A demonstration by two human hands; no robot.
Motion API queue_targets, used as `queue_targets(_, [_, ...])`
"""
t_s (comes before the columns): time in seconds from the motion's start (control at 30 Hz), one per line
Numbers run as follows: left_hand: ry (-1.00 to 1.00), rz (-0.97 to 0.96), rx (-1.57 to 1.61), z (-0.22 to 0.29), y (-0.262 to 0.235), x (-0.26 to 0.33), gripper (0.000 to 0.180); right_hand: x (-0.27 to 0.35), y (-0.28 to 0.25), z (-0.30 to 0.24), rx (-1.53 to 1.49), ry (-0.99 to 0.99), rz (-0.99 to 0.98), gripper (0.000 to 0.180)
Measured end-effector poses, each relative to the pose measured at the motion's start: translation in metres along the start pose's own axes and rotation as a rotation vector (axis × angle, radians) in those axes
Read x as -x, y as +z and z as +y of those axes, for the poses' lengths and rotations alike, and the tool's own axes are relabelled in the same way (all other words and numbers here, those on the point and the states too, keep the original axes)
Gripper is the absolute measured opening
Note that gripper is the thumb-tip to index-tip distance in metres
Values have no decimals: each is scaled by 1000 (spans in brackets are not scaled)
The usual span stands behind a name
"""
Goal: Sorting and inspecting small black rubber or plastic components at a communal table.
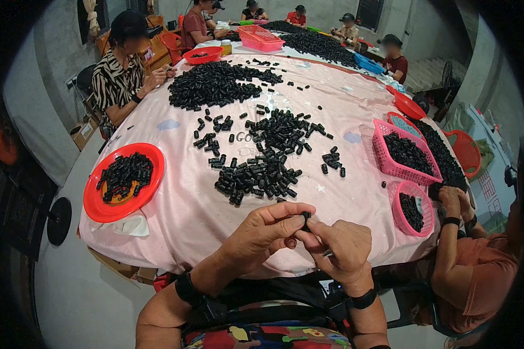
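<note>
Nearby, red plate (102, 205) holding black caps (124, 174)

Small black piece (306, 216) mostly behind fingers (285, 221)

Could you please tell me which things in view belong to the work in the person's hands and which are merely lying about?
In hand:
- left hand and right hand, together pinching a small black piece
- nearest pile of black pieces

Lying about:
- red plate
- pink basket
- round pink basket
- far pile

Small assembly workshop, workers seated around a long table (343, 192) under pink cloth, heaps of small black plastic parts (215, 84), red trays (102, 203), pink baskets (384, 157), bare concrete walls.
</note>
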State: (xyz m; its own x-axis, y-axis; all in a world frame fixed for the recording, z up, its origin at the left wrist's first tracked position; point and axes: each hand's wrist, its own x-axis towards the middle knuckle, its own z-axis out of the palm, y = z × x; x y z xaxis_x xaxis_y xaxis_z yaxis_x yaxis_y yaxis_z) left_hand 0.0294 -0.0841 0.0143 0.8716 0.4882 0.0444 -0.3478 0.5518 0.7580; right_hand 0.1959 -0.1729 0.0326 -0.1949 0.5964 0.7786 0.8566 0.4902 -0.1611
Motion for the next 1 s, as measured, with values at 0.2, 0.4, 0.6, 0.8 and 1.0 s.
queue_targets(0.2, [64, -34, 35, -2, 0, 0, 31, -2, -4, -2, 26, -27, -26, 27])
queue_targets(0.4, [53, -19, -4, 0, -1, 0, 30, -1, 4, 0, -177, 171, 18, 38])
queue_targets(0.6, [38, 26, 2, -2, 0, 1, 30, 0, 0, 6, -141, 274, -77, 46])
queue_targets(0.8, [19, -19, -29, 0, 3, 0, 30, 2, 5, 10, -192, 309, -113, 49])
queue_targets(1.0, [12, -9, -73, 0, 5, 1, 28, 0, 2, 8, -117, 325, -188, 50])
